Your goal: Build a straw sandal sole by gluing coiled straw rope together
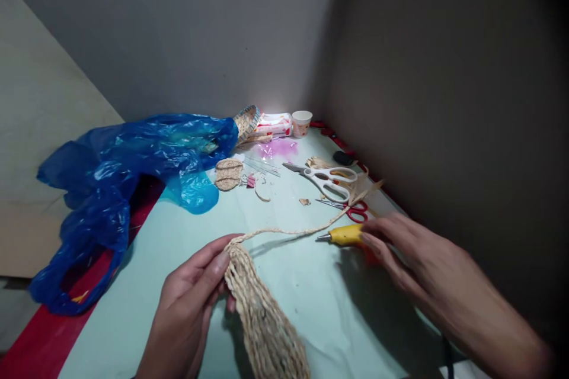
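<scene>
My left hand (191,296) is closed, pinching the top end of a long piece made of rows of twisted straw cord (262,320). Its lower end runs out of the bottom of the view. From the pinched end a loose straw cord (284,231) stretches right across the table to frayed strands near the scissors. My right hand (413,260), slightly blurred, has its fingers closed at the back of a yellow glue gun (344,235), whose metal nozzle points left. The hand hides most of the glue gun's handle.
White-handled scissors (331,180) and red-handled scissors (355,210) lie beyond the glue gun. A blue plastic bag (151,142) spreads over the left. Farther back are a woven straw piece (229,174), clear sticks (262,166), a tissue pack (274,125) and a paper cup (301,123).
</scene>
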### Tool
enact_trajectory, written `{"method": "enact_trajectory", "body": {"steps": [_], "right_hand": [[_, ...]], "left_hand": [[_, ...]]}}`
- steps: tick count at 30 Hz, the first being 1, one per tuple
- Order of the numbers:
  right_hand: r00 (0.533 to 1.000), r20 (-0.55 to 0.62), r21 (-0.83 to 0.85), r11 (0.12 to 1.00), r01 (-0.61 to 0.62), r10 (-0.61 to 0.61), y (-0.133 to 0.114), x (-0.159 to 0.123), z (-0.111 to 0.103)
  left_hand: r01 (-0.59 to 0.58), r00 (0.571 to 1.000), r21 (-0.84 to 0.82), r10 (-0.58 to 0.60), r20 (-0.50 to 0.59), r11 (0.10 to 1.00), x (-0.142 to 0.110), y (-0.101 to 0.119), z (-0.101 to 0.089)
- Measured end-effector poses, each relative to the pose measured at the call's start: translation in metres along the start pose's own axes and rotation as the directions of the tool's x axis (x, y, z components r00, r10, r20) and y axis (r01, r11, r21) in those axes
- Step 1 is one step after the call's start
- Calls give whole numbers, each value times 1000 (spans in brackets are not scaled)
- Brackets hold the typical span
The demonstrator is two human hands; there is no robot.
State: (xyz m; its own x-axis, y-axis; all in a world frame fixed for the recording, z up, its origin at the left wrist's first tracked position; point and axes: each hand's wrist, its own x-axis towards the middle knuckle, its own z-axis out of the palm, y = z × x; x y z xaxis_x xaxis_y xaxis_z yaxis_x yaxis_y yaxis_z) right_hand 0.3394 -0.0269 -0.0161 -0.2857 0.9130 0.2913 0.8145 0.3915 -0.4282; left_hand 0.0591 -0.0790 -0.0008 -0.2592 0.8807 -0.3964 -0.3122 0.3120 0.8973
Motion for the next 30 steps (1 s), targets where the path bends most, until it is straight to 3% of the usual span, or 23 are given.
{"method": "enact_trajectory", "body": {"steps": [4, 7, 9, 12, 15, 20, 24, 27, 30], "right_hand": [[938, 144, 228, 933, 279, -316, -47, 42, 13], [864, 322, 363, 893, 265, -387, -59, 61, 20], [844, 379, 410, 886, 214, -379, -56, 66, 22], [852, 333, 443, 865, 236, -403, -49, 68, 25], [854, 193, 450, 817, 361, -484, -51, 67, 27], [779, -32, 245, 751, 613, -626, -63, 63, 27], [718, -36, 81, 715, 695, -695, -67, 61, 27], [726, 6, 71, 725, 685, -687, -70, 57, 28], [757, -11, 101, 753, 651, -653, -74, 50, 35]], "left_hand": [[-22, 1000, 12, 22, 7, 1000, -6, 4, 8], [-14, 1000, 28, 13, 13, 1000, -4, 7, 10], [-11, 1000, 51, 11, 2, 999, -2, 8, 8], [-8, 1000, 88, 10, -23, 996, 2, 9, 6], [-37, 998, 91, 42, -54, 995, 3, 8, 7], [-39, 987, 34, 44, -155, 999, 1, 8, 16], [6, 978, -45, -15, -210, 999, 4, 8, 16], [8, 979, -61, -20, -204, 998, 10, 5, 10], [-17, 970, 35, 25, -240, 999, 12, 2, 7]]}}
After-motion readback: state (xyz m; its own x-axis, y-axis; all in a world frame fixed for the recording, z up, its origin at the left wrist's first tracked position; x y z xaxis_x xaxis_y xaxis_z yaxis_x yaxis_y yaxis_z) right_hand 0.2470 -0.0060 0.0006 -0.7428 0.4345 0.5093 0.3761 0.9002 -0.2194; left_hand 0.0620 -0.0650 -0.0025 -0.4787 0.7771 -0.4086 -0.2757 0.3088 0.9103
